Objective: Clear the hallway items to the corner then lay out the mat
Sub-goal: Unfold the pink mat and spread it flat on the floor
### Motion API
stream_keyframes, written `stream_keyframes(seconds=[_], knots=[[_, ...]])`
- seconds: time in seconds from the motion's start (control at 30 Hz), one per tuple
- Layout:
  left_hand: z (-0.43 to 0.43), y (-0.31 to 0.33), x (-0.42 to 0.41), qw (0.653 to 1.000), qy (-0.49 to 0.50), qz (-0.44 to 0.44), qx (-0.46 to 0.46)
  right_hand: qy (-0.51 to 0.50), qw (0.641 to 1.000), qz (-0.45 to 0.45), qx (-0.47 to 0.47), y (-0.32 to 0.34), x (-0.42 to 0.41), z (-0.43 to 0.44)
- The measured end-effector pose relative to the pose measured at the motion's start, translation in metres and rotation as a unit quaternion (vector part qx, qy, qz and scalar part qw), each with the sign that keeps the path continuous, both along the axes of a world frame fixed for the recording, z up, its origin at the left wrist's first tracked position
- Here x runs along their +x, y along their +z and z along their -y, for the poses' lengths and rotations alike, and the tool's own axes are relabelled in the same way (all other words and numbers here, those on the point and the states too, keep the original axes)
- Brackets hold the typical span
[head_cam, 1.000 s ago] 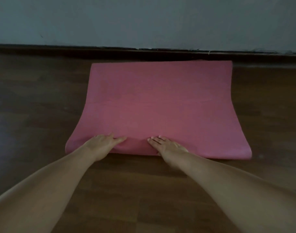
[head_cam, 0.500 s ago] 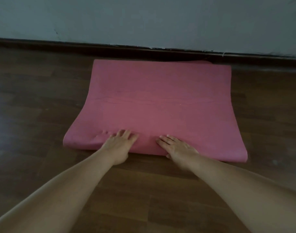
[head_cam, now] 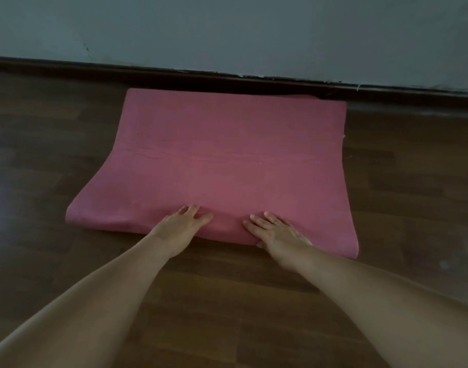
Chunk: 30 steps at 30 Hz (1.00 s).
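Head | pink mat on dark wood floor | grey wall

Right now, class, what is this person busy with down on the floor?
A person presses both palms, the left hand and the right hand, flat on the near edge of a pink mat. The mat lies on the dark wooden floor, its far end against the baseboard.

The pink mat looks matt and foamy on the faintly glossy wood-plank floor.
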<state>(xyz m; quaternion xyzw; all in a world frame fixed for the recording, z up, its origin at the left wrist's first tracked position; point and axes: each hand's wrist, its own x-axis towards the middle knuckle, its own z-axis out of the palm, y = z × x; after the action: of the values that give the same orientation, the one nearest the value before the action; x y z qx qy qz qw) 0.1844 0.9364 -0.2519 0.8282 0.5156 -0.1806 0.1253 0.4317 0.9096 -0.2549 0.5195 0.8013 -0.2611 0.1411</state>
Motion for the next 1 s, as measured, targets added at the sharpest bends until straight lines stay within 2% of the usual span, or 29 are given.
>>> stream_keyframes(seconds=[0.33,0.47,0.67,0.87,1.0], knots=[[-0.033,0.0,-0.066,0.998,0.066,0.005,-0.007,0.013,0.999,-0.025,-0.036,0.002,-0.076,-0.033],[-0.036,0.003,-0.065,0.997,0.082,0.012,-0.004,0.0,0.998,-0.032,-0.057,0.005,-0.081,-0.039],[-0.024,0.013,-0.042,0.993,0.115,-0.033,-0.002,-0.021,0.996,-0.027,-0.083,0.021,-0.078,-0.035],[-0.005,0.034,-0.009,0.988,0.103,0.052,0.101,-0.047,0.998,-0.005,-0.039,0.049,-0.059,-0.028],[-0.006,0.053,0.003,0.982,0.116,0.09,0.116,-0.049,0.998,0.03,-0.02,0.079,-0.053,-0.043]])
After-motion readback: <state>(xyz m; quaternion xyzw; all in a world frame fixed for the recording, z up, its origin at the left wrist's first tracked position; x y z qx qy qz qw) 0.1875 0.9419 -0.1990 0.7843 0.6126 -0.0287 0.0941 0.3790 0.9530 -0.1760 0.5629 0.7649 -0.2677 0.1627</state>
